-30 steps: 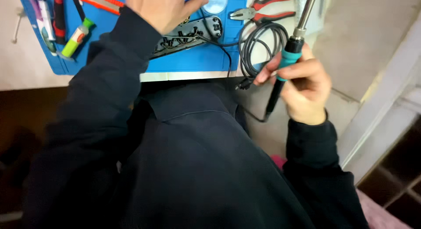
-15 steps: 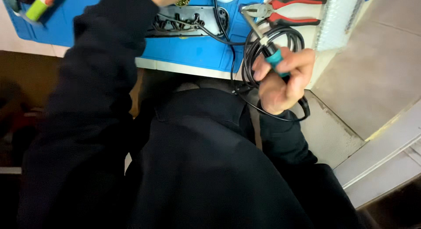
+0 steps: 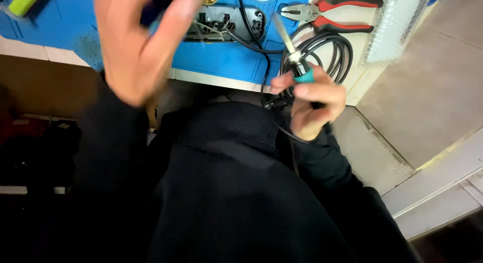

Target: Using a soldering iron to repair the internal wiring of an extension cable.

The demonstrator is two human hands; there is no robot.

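the right hand [image 3: 312, 99] has its grip wrapped tight round the teal-and-black handle of a soldering iron [image 3: 297, 66], thumb laid across the top, just off the desk's near edge. the iron's metal shaft slants up and to the left, its tip over the blue mat [image 3: 221, 61] that covers the desk [image 3: 60, 55]. a thin dark lead trails from under that fist across the black sleeve.

the left hand [image 3: 138, 41] is raised above the mat, blurred, fingers curled toward the thumb in a loose pinch; i cannot tell whether anything sits between them.

just beyond the iron's tip lies a grey holder [image 3: 226, 24] with small fittings and wires in it. to the right of the iron a coil of black cable [image 3: 329, 49] rests on the desk, and red-handled pliers [image 3: 332, 14] lie just above the coil. a green marker [image 3: 22, 1] lies at the mat's far left corner.
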